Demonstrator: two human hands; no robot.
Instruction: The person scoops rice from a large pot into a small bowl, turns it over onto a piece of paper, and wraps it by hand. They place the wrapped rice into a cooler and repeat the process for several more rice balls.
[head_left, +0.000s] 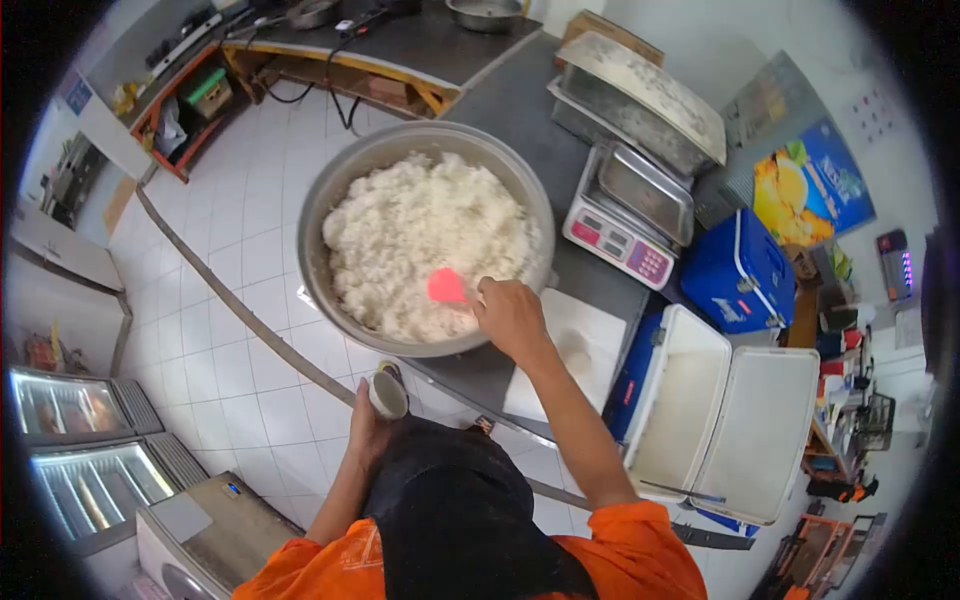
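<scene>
A wide metal pot [318,240] full of white cooked rice [420,220] stands on the dark counter in front of me. Over the near right part of the rice, my right hand [510,317] grips a pink rice paddle [447,285], its blade at the rice surface. Lower down, outside the pot's rim, my left hand [370,425] is wrapped round a small pale cup [389,396], tilted with its mouth toward me. The inside of the cup looks pale; I cannot tell whether it holds anything.
Right of the pot are a digital scale [625,235], metal food pans [640,110] and a white sheet [575,350] with a small round mound. An open white cooler [680,400] and a blue cooler [735,275] stand further right. Glass-fronted fridges [105,495] are at lower left.
</scene>
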